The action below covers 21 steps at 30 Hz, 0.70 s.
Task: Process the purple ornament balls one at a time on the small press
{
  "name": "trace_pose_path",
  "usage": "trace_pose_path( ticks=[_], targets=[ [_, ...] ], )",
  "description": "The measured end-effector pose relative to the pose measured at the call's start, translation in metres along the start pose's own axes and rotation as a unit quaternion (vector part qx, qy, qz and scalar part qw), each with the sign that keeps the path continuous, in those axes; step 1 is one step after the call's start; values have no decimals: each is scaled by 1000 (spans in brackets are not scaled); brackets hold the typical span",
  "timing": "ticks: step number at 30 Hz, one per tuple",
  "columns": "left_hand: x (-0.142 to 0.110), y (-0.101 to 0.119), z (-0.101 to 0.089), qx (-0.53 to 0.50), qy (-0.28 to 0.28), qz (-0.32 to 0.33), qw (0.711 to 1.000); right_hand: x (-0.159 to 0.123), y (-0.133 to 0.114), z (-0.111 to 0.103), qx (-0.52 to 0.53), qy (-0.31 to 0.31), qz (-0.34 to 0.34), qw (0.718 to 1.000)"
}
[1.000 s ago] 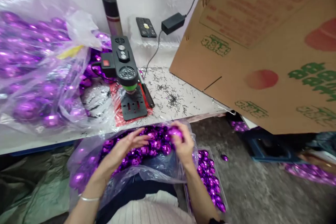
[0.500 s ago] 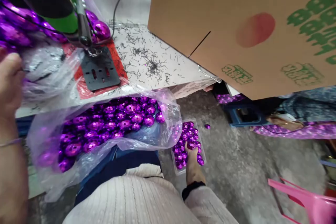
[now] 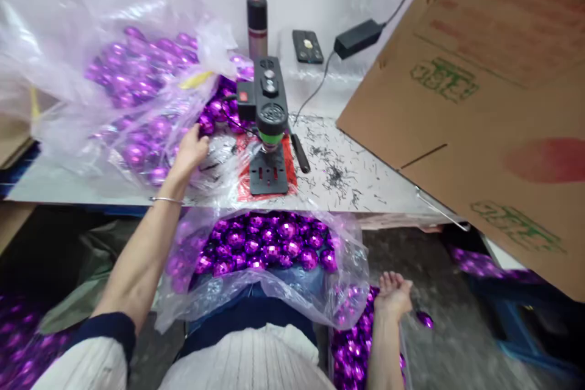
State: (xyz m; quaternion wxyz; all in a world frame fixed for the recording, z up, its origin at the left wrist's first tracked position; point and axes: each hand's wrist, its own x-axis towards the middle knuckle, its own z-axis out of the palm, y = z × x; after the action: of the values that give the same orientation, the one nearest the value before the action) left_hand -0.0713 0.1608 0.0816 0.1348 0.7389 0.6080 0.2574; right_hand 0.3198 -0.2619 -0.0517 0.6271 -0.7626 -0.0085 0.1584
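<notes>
My left hand [image 3: 192, 149] reaches to the mouth of a big clear plastic bag [image 3: 155, 116] on the bench. Its thumb and forefinger are a little apart beside shiny purple mirror balls [image 3: 206, 124]; its other fingers are partly hidden. My right hand [image 3: 393, 295] is palm up with loosely bent fingers and nothing in it. It is above a clear tray [image 3: 404, 341] of purple balls. Another open plastic bag [image 3: 292, 295] lies across my lap, full of faceted purple balls [image 3: 272, 244].
A small black-and-green press [image 3: 270, 103] stands on red film [image 3: 292, 164], beside scattered black bits [image 3: 336, 177]. A large carton [image 3: 457, 103] overhangs the bench's right side. Behind are a spray can [image 3: 257, 24] and power adapter [image 3: 359, 38]. One loose ball [image 3: 425, 319] lies on the floor.
The view has swung left and up towards the bench. My right hand, earlier down among the balls in the tray, is now raised and turned palm up. My left hand stays by the bench bag.
</notes>
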Motion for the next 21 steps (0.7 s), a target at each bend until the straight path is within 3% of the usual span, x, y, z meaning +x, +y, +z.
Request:
trace_pose_path(
  ticks=[2,4,6,9,12,16,21],
  targets=[
    [-1,-4,-1,-19,-3,-32,999,0,-23,31,23,3,-37,999],
    [-3,-6,0,-46,-2,-51,998,-15,-46,64,38,-31,-97,994],
    [-3,-4,1,-75,7,-45,996,-42,-69,97,10,-146,-179,973],
    [2,5,4,-110,18,-37,993,-94,-98,144,-36,-324,-296,898],
    [11,22,5,-96,39,-50,993,-141,-114,178,-6,-421,-358,833],
    [29,48,3,-83,48,-99,991,-184,-109,193,-5,-502,-389,772],
    [50,61,11,-165,-28,-179,970,-208,-79,179,-32,-552,-412,724]
  ],
)
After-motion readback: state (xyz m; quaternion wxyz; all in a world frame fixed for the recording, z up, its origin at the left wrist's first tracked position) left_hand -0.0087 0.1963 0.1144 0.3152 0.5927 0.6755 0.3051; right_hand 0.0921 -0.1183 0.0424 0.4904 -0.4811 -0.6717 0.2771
